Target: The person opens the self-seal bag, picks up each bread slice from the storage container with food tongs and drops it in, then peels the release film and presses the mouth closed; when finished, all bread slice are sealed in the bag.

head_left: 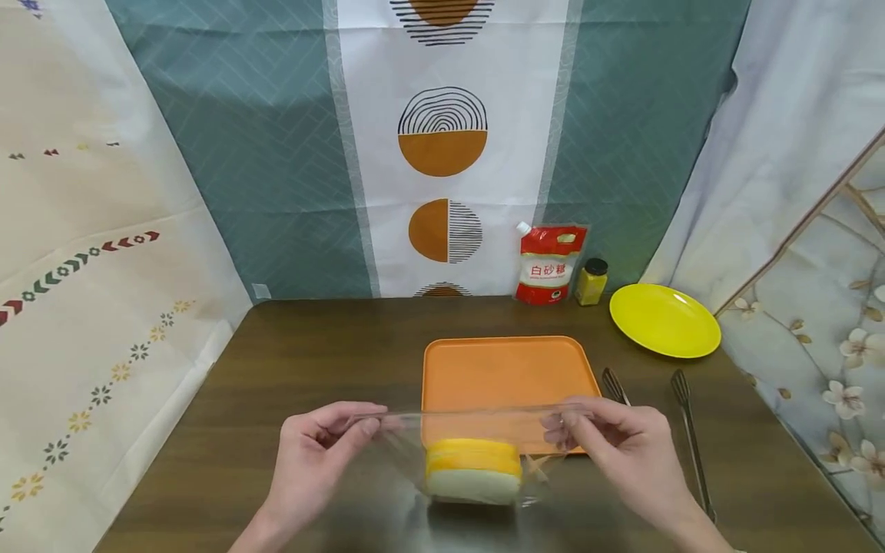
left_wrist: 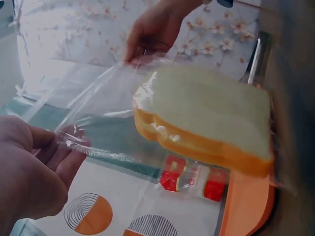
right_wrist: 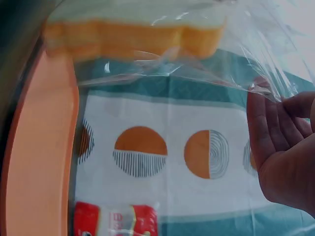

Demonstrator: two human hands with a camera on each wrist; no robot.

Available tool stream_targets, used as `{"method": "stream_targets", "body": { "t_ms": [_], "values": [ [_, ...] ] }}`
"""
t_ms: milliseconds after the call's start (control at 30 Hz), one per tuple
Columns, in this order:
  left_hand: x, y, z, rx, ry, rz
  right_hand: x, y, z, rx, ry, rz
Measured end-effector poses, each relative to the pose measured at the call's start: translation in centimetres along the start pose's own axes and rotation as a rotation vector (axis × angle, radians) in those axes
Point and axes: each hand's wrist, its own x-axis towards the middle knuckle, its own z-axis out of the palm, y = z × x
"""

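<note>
Head view puts the bread (head_left: 473, 472), pale-faced with a yellow-orange crust, low in the middle, inside a clear plastic bag (left_wrist: 101, 115); taking the bread as the centre of the dial, the left hand (head_left: 311, 453) is at nine o'clock and the right hand (head_left: 632, 449) at three. The left thumb and forefinger are closed together on one end of the bag's upper edge, while its other fingers are only partly bent, as the left wrist view shows. The right hand pinches the opposite end the same way, its remaining fingers fairly straight and slightly spread in the right wrist view. Between them the edge is drawn nearly straight. Whether the bread touches the table (head_left: 325, 338) cannot be told, though a dark patch shows below it at six o'clock. At one o'clock, just beyond the bread, lies an orange tray (head_left: 512, 369); farther out in that direction stand a red-and-white pouch (head_left: 546, 269) and, beside it, a yellow jar (head_left: 591, 284) with a black lid. Toward two o'clock sits a yellow plate (head_left: 665, 321), and at three, past the right hand, lies a long dark utensil (head_left: 694, 445).
</note>
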Motion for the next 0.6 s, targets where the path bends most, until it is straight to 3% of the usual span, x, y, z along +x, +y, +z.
{"method": "stream_targets", "body": {
  "t_ms": [133,333,467,600],
  "values": [
    [0.0,0.0,0.2,-0.01,0.019,-0.063,0.0,0.0,-0.2,0.038,-0.011,0.051],
    [0.1,-0.6,1.3,-0.11,0.031,-0.142,-0.2,-0.2,-1.0,-0.054,0.001,0.201],
    [0.0,-1.0,1.9,-0.171,0.069,-0.185,-0.6,0.2,-0.8,-0.012,-0.002,0.254],
    [-0.2,-1.2,2.1,-0.177,0.085,-0.206,-1.1,0.5,-0.6,-0.018,0.034,0.287]
  ]
}}
